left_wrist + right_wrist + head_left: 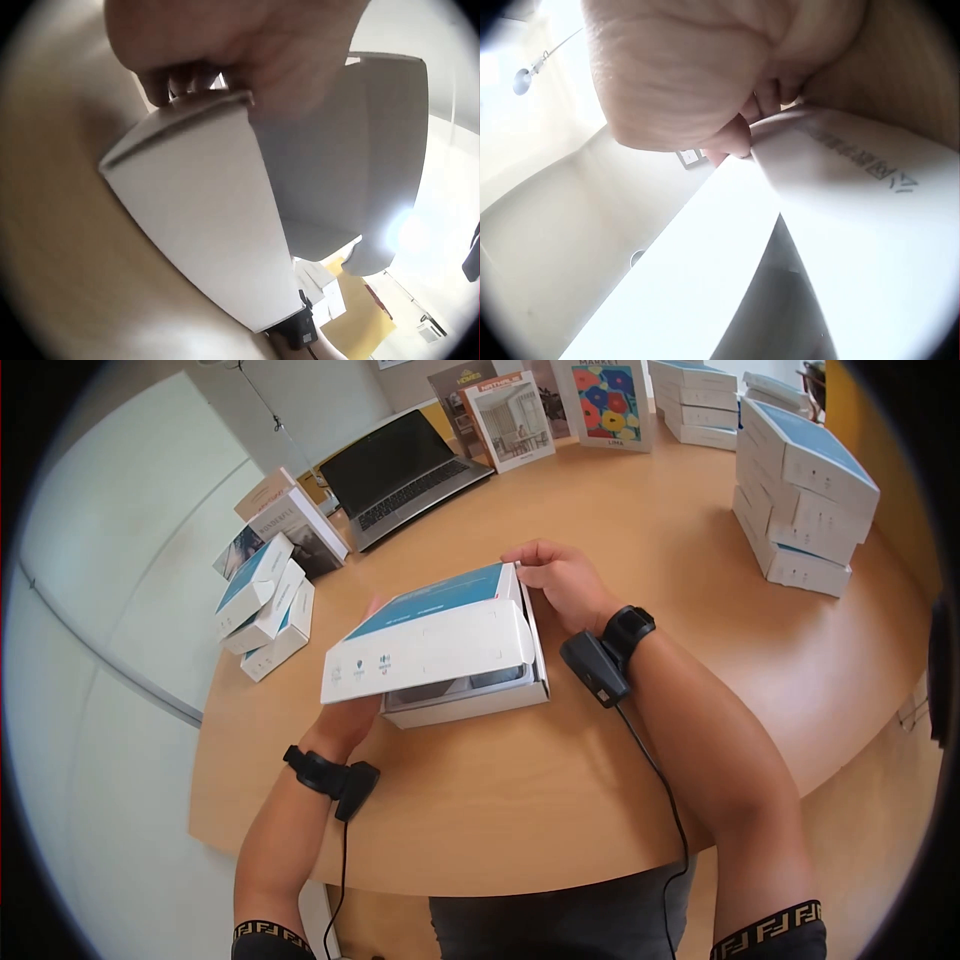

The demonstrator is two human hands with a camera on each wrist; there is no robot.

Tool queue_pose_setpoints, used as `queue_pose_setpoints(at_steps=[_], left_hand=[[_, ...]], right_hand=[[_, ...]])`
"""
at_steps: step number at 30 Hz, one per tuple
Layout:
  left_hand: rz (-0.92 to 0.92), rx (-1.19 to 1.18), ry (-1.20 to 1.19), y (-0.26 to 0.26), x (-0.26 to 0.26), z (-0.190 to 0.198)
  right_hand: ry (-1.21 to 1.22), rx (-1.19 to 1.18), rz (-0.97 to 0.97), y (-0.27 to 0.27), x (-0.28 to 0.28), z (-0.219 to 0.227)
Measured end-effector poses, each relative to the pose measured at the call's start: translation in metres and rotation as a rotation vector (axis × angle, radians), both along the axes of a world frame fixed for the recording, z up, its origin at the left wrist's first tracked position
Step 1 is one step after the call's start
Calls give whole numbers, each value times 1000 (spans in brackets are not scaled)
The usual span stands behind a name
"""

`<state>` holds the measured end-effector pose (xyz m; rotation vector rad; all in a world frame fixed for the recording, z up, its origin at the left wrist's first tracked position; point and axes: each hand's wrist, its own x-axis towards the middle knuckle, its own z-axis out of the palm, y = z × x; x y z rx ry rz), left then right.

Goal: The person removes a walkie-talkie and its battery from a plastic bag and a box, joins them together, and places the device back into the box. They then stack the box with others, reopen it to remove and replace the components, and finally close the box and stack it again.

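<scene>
A white box [465, 710] sits in front of me on the table, its blue-topped lid [430, 645] hinged partly up at the near edge. Through the gap a grey item [497, 678] shows in a pale insert; most of the contents are hidden by the lid. My left hand [345, 728] holds the box's left side, partly covered by the lid, with one fingertip showing beyond it. At the far right corner my right hand [568, 588] grips the box, thumb on top. Close up, the right wrist view has its thumb and fingers at the corner of the printed white side [855, 161].
Stacked white boxes [265, 610] stand at the left, and another stack [800, 510] at the right. Farther back are an open laptop [400, 470], upright books [510, 425] and more boxes [695, 405]. Cables [660, 780] trail from both wrist cameras over the table's front edge.
</scene>
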<state>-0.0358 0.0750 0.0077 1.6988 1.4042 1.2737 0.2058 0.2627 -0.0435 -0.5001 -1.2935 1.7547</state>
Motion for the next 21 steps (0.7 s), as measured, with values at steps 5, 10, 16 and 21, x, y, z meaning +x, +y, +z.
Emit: queue_pose_setpoints(at_steps=[5,10,16,21], left_hand=[[-7,-30,253,-32,5,8],[-171,-73,-35,-67,3,-4],[150,41,429,-58,9,-10],[247,-22,92,-26,3,-15]], right_hand=[[-104,77,-90,-11,4,11],[-194,129,-170,-25,6,22],[-363,334,-236,-30,1,17],[-202,259,38,-27,-8,11]])
